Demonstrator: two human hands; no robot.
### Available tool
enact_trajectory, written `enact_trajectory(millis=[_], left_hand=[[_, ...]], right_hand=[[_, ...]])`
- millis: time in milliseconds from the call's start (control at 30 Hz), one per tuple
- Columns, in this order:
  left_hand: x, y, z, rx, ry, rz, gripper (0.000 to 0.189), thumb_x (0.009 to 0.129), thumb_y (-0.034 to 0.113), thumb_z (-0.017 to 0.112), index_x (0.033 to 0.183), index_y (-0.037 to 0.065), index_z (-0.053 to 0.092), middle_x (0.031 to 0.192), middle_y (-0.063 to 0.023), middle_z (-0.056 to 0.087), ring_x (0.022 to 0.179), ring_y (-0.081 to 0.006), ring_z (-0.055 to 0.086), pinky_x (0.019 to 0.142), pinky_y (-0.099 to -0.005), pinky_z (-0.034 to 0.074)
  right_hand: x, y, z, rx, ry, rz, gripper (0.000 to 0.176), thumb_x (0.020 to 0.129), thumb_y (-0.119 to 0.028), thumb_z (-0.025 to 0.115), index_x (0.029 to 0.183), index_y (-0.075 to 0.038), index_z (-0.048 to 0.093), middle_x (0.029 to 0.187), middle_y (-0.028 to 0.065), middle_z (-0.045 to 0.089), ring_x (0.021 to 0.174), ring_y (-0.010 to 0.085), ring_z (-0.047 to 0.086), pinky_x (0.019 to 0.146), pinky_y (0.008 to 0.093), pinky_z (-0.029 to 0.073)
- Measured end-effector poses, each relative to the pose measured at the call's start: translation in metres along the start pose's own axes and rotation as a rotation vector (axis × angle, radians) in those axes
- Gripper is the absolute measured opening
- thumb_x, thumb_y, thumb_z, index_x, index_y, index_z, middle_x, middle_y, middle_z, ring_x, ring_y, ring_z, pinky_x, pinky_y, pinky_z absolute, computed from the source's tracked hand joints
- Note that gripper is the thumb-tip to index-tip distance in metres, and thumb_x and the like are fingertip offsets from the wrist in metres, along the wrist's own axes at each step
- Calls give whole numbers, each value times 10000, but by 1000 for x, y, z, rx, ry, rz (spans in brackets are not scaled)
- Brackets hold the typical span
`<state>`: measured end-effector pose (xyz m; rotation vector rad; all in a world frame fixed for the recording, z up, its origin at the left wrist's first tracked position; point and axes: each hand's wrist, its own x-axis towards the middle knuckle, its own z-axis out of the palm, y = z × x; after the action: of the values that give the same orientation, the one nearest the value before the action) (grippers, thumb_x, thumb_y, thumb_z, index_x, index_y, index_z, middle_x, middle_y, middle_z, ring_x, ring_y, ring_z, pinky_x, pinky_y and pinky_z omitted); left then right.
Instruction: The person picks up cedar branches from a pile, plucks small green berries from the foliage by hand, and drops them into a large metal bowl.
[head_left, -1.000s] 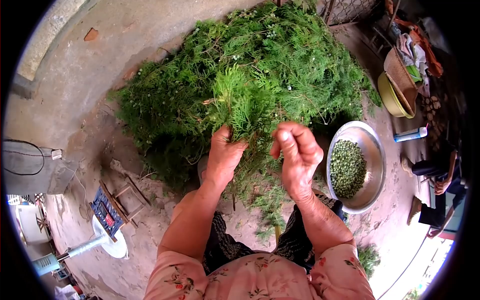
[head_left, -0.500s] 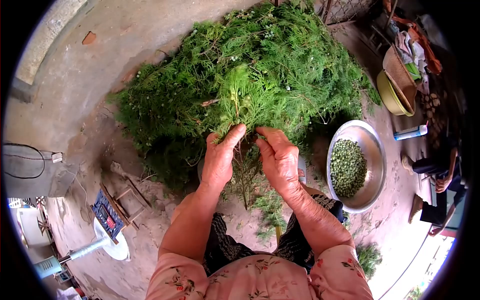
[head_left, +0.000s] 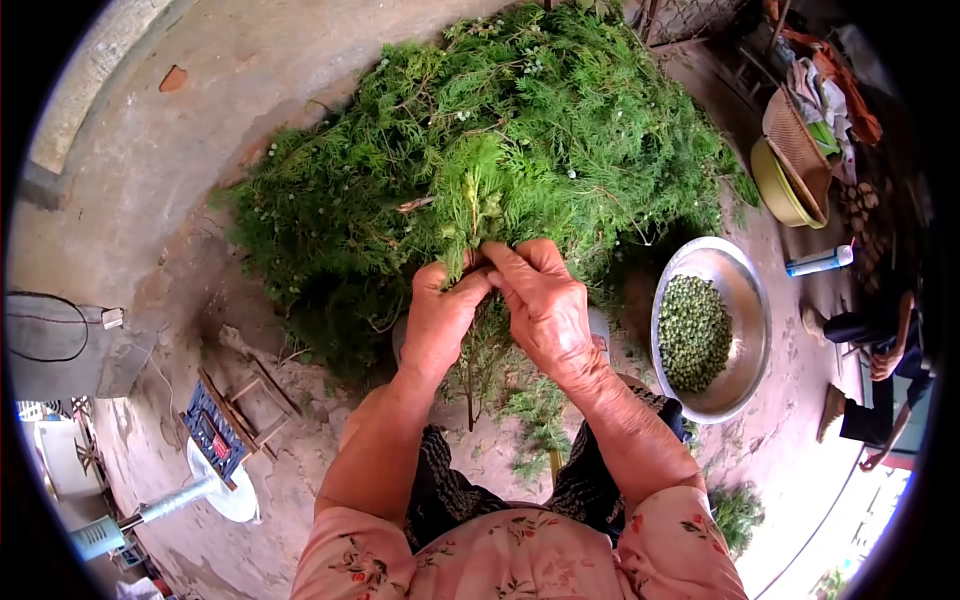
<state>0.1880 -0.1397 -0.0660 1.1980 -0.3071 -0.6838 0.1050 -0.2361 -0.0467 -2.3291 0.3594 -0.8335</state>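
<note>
My left hand (head_left: 440,315) is closed around a leafy evergreen sprig (head_left: 473,205). The sprig's feathery top points away from me, and its thin stem hangs below my hands. My right hand (head_left: 546,308) is pinched at the same sprig, its fingertips meeting my left thumb. Whatever lies between those fingertips is hidden. Just beyond both hands rises a large heap of cut green branches (head_left: 620,150), dotted with small pale cones. To the right stands a metal basin (head_left: 752,345), partly filled with small round green cones (head_left: 693,335).
Left of me is a small wooden stool (head_left: 215,430), with a standing fan (head_left: 150,510) close by. A yellow tub (head_left: 775,185) and a woven basket (head_left: 800,140) sit back right, near a blue-and-white can (head_left: 820,262). Another person (head_left: 885,370) sits at the far right.
My right hand has moved left and its fingers have come together against my left hand at the sprig. The sprig's lower stem has swung slightly left.
</note>
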Motion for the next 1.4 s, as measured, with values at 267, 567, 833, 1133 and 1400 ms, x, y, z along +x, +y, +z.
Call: enact_trajectory(millis=[267,567,833,1133,1400], left_hand=[[-2,-1,2,96,43,92,178,854,153,605,953,6,615,889,12,603,792,-64,505,714,-227,415],[1,8,3,245,102,5,291,843,318,608,872,29,634,859,-24,610,827,-112,530,792,-256,390],[-5,14,11,458,61,175,273,896,283,539,930,14,569,727,5,528,672,-98,414,621,-265,375],[-2,14,9,449,27,238,293,880,273,562,945,-13,569,751,5,547,675,-96,438,631,-244,380],[-5,19,8,313,77,42,268,838,255,597,931,5,618,791,-4,616,728,-89,508,686,-264,396]], right_hand=[[-4,6,-5,-53,22,121,156,796,-111,605,949,-85,593,799,122,552,620,328,579,526,387,471],[-5,7,-11,235,90,301,84,767,-64,647,824,-14,611,722,135,586,637,265,581,574,318,457],[1,-2,-3,371,124,106,140,782,50,566,905,-15,549,820,156,578,727,313,588,627,338,478],[-2,12,4,259,75,320,172,784,-7,597,951,-33,567,800,121,608,667,252,615,565,315,482],[0,0,0,642,114,496,205,789,16,617,982,-37,573,739,21,564,540,54,511,454,202,427]])
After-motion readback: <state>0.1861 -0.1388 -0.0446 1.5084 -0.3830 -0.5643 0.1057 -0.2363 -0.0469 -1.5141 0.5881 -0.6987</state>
